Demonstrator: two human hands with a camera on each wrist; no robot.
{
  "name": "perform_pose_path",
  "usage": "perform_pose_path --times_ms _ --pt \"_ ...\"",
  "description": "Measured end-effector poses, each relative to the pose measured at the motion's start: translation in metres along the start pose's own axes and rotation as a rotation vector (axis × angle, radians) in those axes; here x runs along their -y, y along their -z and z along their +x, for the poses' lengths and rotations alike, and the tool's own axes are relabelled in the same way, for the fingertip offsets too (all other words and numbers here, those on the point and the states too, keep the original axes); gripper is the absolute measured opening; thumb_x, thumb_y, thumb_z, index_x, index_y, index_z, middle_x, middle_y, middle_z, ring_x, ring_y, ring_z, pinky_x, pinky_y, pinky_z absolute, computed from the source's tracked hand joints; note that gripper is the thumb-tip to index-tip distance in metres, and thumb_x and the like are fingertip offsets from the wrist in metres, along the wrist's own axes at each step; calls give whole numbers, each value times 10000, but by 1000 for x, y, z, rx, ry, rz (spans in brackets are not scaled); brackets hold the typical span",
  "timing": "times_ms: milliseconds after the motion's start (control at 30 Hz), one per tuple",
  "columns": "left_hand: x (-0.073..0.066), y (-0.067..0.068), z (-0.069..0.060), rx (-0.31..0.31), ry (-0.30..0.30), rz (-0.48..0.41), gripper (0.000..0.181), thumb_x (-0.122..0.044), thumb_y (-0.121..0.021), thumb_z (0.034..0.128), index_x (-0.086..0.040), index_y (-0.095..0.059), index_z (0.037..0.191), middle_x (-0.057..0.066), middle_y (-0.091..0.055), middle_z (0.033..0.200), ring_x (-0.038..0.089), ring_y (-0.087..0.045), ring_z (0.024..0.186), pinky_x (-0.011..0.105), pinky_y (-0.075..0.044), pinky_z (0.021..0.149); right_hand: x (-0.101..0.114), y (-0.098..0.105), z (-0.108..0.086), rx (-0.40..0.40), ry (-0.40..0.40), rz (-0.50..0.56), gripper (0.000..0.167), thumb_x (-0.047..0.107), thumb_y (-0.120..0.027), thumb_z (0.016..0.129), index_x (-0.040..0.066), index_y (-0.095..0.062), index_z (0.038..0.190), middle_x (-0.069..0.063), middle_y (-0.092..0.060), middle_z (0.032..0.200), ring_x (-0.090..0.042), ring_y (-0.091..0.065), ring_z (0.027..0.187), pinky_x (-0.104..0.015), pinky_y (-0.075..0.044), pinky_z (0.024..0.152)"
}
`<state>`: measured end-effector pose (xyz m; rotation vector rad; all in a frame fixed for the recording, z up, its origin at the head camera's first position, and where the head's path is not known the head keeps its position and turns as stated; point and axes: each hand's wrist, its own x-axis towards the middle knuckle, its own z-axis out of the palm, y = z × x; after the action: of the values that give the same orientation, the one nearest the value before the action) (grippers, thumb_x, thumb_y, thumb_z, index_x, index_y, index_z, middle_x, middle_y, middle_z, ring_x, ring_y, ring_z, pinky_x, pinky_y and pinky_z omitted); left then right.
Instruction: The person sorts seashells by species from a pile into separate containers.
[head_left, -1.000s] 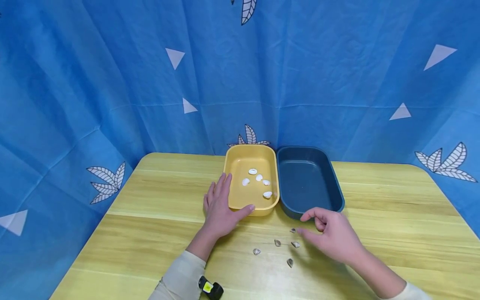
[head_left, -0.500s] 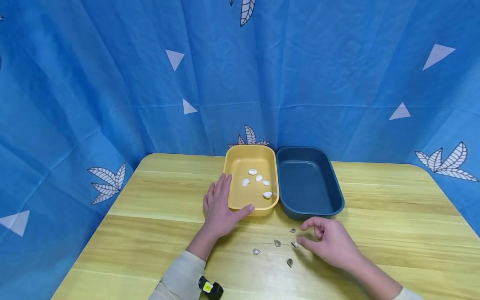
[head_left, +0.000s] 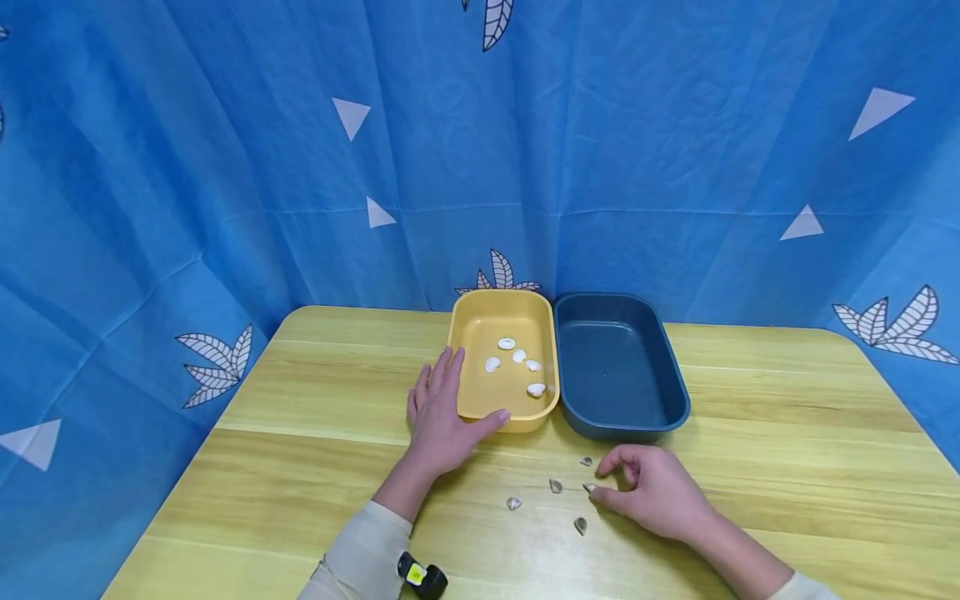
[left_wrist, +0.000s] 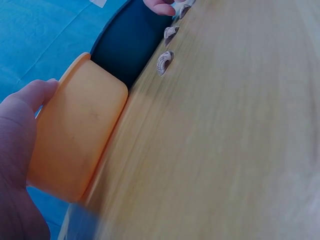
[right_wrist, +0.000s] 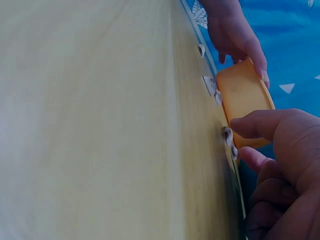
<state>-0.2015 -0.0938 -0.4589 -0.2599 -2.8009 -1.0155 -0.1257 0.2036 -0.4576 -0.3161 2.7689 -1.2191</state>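
My left hand [head_left: 441, 421] rests on the near left corner of a yellow tray [head_left: 505, 422], its fingers straight along the side and its thumb on the front rim. Several white seashells [head_left: 492, 364] lie inside this tray. Over the table in front of the dark blue tray [head_left: 622, 432], my right hand [head_left: 651, 492] has thumb and index finger parted around a small brownish seashell [head_left: 588, 487]. The thumb seems to touch that shell; the index fingertip is apart from it. In the right wrist view, the same gap shows beside striped shells [right_wrist: 227, 135].
More small brownish shells lie loose nearby, including a left one [head_left: 513, 503] and a near one [head_left: 581, 526]. Both trays stand side by side at the back of the wooden table [head_left: 300, 467], before a blue curtain [head_left: 637, 167]. A black wrist device [head_left: 423, 577] sits by the left sleeve.
My right hand has moved down and slightly left, away from the blue tray's front and down to the brownish shell. The left hand and both trays have stayed put.
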Motion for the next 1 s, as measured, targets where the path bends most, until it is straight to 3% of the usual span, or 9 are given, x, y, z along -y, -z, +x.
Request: perform_pose_path --times_ms 533,867,1000 --pt "-1 0 0 1 1 -8 1094 -729 -674 764 -244 -183 1613 -13 -118 1658 410 -86 1467 625 -52 1116 1 -6 -1 21 2 -83 171 210 -845 773 233 -682 820 116 -436 571 -52 -403 510 -267 -377 519" --pt "-1 0 -1 1 3 -18 1097 -739 -667 763 -227 -197 1612 -18 -113 1659 408 -81 1467 632 -46 1114 5 -4 -3 12 9 -33 175 168 -844 774 212 -682 824 109 -447 564 -55 -416 499 -263 -376 496" --pt "-1 1 -1 4 6 -20 1095 -727 -678 763 -237 -191 1613 -17 -115 1658 403 -81 1468 628 -46 1114 11 3 -3 -28 40 -19 195 138 -848 768 214 -678 825 124 -410 549 -38 -381 483 -246 -343 472"
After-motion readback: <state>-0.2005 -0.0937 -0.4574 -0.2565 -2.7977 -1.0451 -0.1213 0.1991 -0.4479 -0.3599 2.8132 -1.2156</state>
